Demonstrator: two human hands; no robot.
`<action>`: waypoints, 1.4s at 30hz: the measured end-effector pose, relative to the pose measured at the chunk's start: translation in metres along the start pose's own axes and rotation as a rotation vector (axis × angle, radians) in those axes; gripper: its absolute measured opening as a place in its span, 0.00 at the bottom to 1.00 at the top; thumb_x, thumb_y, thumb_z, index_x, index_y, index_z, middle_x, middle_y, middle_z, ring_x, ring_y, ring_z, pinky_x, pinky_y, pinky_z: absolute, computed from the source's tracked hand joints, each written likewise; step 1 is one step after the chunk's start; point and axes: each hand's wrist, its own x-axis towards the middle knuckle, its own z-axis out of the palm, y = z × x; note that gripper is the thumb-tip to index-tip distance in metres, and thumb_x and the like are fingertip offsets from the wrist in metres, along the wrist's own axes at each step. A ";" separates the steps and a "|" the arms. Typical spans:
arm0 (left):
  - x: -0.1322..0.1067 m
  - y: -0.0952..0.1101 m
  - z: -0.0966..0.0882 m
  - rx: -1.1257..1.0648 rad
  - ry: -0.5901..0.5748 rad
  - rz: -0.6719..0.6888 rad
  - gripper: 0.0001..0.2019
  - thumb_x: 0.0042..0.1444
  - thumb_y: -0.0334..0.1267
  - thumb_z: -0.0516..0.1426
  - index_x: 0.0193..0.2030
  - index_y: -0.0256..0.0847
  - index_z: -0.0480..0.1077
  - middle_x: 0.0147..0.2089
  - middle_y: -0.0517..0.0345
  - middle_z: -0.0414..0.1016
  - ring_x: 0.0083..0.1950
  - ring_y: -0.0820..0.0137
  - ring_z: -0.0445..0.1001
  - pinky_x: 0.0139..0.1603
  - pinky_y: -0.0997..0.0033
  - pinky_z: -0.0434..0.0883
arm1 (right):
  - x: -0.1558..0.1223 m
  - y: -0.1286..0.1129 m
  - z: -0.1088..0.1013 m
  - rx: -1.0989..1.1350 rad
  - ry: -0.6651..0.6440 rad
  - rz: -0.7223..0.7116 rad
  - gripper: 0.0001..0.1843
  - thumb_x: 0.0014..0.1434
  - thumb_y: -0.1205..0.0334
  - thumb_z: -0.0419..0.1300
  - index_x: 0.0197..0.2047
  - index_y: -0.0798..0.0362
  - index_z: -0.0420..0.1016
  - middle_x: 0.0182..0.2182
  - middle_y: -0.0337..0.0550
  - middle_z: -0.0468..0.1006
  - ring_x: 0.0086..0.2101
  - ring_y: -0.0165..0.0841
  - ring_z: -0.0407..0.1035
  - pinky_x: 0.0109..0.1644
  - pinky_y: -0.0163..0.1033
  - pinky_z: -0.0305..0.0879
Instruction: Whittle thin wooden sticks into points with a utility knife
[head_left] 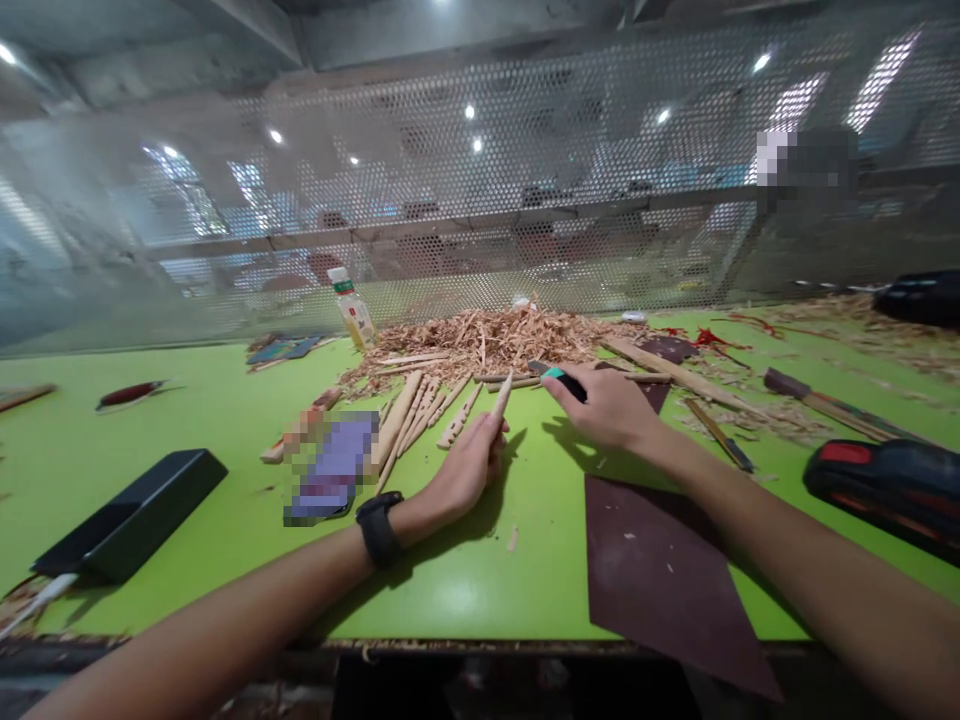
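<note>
My left hand (pixel 466 465) is closed around a thin carved wooden stick (pixel 501 393) whose tip points up and away from me. A black watch (pixel 379 528) sits on that wrist. My right hand (pixel 609 405) grips a knife with a black and teal handle (pixel 559 377), its blade pointing left toward the stick. Both hands hover just above the green table (pixel 480 570), in front of a heap of wood shavings (pixel 491 338).
Several carved sticks (pixel 420 410) lie left of my hands. A dark brown sandpaper sheet (pixel 664 575) covers the near edge. A black box (pixel 131 515) lies left, a bottle (pixel 352 308) stands behind, a red and black tool (pixel 889 485) right. Perforated mesh (pixel 480 200) walls the back.
</note>
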 end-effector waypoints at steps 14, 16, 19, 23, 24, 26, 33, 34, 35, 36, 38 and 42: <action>0.000 0.003 0.000 0.017 -0.049 0.107 0.16 0.67 0.56 0.55 0.45 0.46 0.62 0.26 0.70 0.59 0.18 0.78 0.57 0.15 0.81 0.54 | -0.014 -0.015 0.020 0.193 -0.244 -0.252 0.25 0.74 0.43 0.47 0.47 0.52 0.78 0.38 0.48 0.83 0.34 0.38 0.73 0.38 0.39 0.58; 0.000 0.003 -0.001 0.017 -0.053 0.109 0.17 0.66 0.57 0.57 0.45 0.45 0.63 0.25 0.70 0.58 0.18 0.78 0.56 0.15 0.81 0.53 | -0.014 -0.016 0.020 0.213 -0.260 -0.268 0.25 0.74 0.43 0.48 0.44 0.52 0.77 0.37 0.47 0.83 0.33 0.37 0.72 0.37 0.39 0.58; 0.000 0.005 -0.001 -0.019 -0.061 0.084 0.17 0.65 0.56 0.59 0.44 0.45 0.63 0.26 0.70 0.57 0.19 0.80 0.53 0.17 0.82 0.51 | -0.014 -0.015 0.019 0.150 -0.256 -0.246 0.24 0.74 0.43 0.48 0.44 0.50 0.78 0.36 0.45 0.83 0.32 0.37 0.72 0.35 0.39 0.56; 0.000 0.009 -0.001 -0.082 -0.043 0.004 0.17 0.65 0.54 0.59 0.40 0.44 0.60 0.25 0.71 0.52 0.20 0.81 0.48 0.19 0.83 0.46 | -0.011 -0.010 0.018 0.025 -0.209 -0.228 0.24 0.72 0.41 0.50 0.49 0.46 0.81 0.38 0.45 0.85 0.35 0.40 0.75 0.34 0.38 0.54; 0.001 0.009 -0.001 -0.092 -0.039 -0.019 0.17 0.66 0.54 0.59 0.39 0.44 0.60 0.24 0.71 0.51 0.20 0.81 0.47 0.19 0.83 0.45 | -0.011 -0.008 0.019 0.001 -0.198 -0.234 0.23 0.72 0.41 0.51 0.51 0.45 0.81 0.39 0.45 0.86 0.35 0.41 0.76 0.34 0.38 0.54; 0.002 0.010 -0.002 -0.108 -0.039 -0.057 0.17 0.66 0.54 0.58 0.38 0.44 0.59 0.24 0.72 0.49 0.19 0.81 0.45 0.18 0.82 0.42 | -0.009 -0.006 0.020 -0.031 -0.182 -0.249 0.23 0.71 0.41 0.52 0.53 0.44 0.81 0.40 0.44 0.86 0.35 0.41 0.77 0.34 0.38 0.54; 0.006 0.014 -0.007 -0.151 -0.076 -0.145 0.14 0.69 0.50 0.55 0.38 0.44 0.60 0.24 0.72 0.49 0.18 0.81 0.44 0.17 0.82 0.41 | -0.002 0.005 0.022 -0.061 -0.116 -0.233 0.24 0.70 0.40 0.53 0.53 0.45 0.82 0.40 0.45 0.87 0.35 0.41 0.77 0.32 0.38 0.57; 0.005 0.015 -0.008 -0.146 -0.086 -0.140 0.13 0.69 0.49 0.54 0.38 0.44 0.59 0.24 0.71 0.50 0.17 0.81 0.44 0.17 0.82 0.41 | 0.000 0.010 0.020 -0.051 -0.096 -0.203 0.25 0.70 0.40 0.52 0.54 0.46 0.82 0.39 0.46 0.86 0.34 0.41 0.77 0.32 0.38 0.57; 0.003 0.015 -0.008 -0.142 -0.105 -0.134 0.12 0.70 0.48 0.53 0.39 0.44 0.59 0.24 0.71 0.50 0.17 0.81 0.44 0.16 0.82 0.42 | 0.003 0.015 0.018 -0.041 -0.071 -0.162 0.27 0.71 0.40 0.51 0.54 0.48 0.82 0.38 0.47 0.86 0.33 0.40 0.76 0.31 0.38 0.57; 0.002 0.014 -0.008 -0.139 -0.131 -0.128 0.12 0.70 0.48 0.52 0.39 0.44 0.60 0.24 0.71 0.50 0.17 0.80 0.44 0.16 0.83 0.42 | 0.005 0.020 0.014 -0.031 -0.045 -0.121 0.28 0.71 0.39 0.50 0.54 0.50 0.82 0.37 0.48 0.85 0.32 0.40 0.75 0.30 0.38 0.57; 0.000 0.012 -0.008 -0.134 -0.188 -0.117 0.13 0.70 0.50 0.51 0.40 0.44 0.61 0.24 0.71 0.50 0.17 0.80 0.44 0.15 0.83 0.45 | 0.008 0.026 0.008 -0.005 0.006 -0.060 0.29 0.71 0.39 0.49 0.51 0.53 0.82 0.33 0.49 0.83 0.29 0.39 0.73 0.29 0.39 0.56; 0.001 0.007 -0.007 -0.145 -0.214 -0.088 0.15 0.68 0.54 0.53 0.41 0.45 0.62 0.26 0.70 0.54 0.18 0.79 0.50 0.14 0.82 0.53 | 0.004 0.016 0.005 0.088 -0.011 -0.138 0.28 0.72 0.41 0.48 0.49 0.53 0.80 0.34 0.50 0.83 0.30 0.39 0.72 0.32 0.40 0.57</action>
